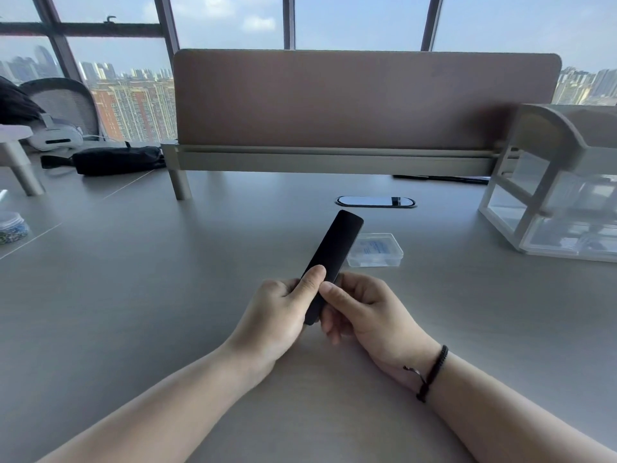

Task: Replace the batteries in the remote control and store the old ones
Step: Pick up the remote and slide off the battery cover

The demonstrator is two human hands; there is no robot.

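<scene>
A slim black remote control [337,243] is held above the grey desk, its plain back face up and its far end pointing away and to the right. My left hand [280,307] grips its near end, thumb pressed on the back. My right hand [360,307] holds the same end from the right, thumb against the edge. A small clear plastic box [379,250] with blue-printed contents lies on the desk just behind and right of the remote. No loose batteries are visible.
A brown partition screen [364,98] stands across the desk's far side, with an oval cable port [375,201] in front. A clear drawer organiser [554,212] sits at right. A black pouch [113,160], a white headset [55,137] and a jar [11,225] are at left.
</scene>
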